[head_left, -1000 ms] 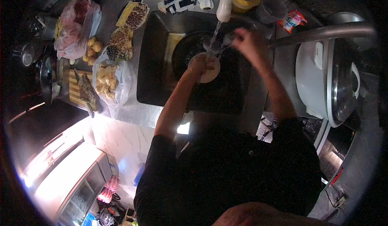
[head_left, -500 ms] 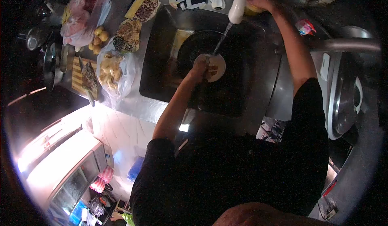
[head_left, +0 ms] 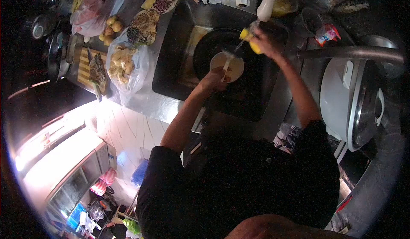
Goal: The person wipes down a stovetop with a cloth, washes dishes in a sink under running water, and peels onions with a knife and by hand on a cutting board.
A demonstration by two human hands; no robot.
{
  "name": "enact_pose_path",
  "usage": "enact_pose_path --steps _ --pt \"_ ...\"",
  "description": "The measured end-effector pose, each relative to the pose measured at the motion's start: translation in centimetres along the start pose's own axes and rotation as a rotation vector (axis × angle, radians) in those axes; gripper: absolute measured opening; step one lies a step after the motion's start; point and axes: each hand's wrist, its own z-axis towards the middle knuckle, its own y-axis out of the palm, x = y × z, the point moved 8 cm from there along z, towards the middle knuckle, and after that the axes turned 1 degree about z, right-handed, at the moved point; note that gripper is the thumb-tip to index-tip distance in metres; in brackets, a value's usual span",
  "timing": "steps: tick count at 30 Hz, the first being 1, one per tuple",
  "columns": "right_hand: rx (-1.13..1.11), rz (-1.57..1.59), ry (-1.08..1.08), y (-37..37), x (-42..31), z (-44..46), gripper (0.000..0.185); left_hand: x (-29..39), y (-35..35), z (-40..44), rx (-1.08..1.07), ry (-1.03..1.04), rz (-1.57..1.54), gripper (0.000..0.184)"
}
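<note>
My left hand (head_left: 212, 81) is closed on a white-handled utensil (head_left: 226, 64), over a small whitish round dish (head_left: 240, 70) in the sink. The utensil's grey head lies near the dish's far rim; its exact kind is unclear. Whether the hand also grips the dish, I cannot tell. Blurred by motion, my right hand (head_left: 268, 44) has its fingers round a yellow sponge (head_left: 255, 47), right of the dish and just below the white faucet (head_left: 267, 4). Water splashes near the sponge. Beneath the dish sits a dark round pan (head_left: 203, 46) in the sink (head_left: 164, 68).
Left of the sink are a bag of pale food pieces (head_left: 122, 66), a striped cutting board (head_left: 84, 66) with a knife, potatoes (head_left: 112, 27) and a pink plastic bag (head_left: 92, 14). A metal bar (head_left: 350, 54) and a large lidded pot (head_left: 363, 110) stand on the right.
My right hand has come from behind the faucet into the sink area, now with the yellow sponge. The white-handled utensil now shows clearly in my left hand. The camera view has shifted slightly.
</note>
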Motion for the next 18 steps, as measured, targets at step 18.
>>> enact_pose_path --steps 18 --pt "0.552 0.236 -0.325 11.0 0.2 -2.2 0.024 -1.0 -0.5 6.2 0.353 0.396 0.916 0.036"
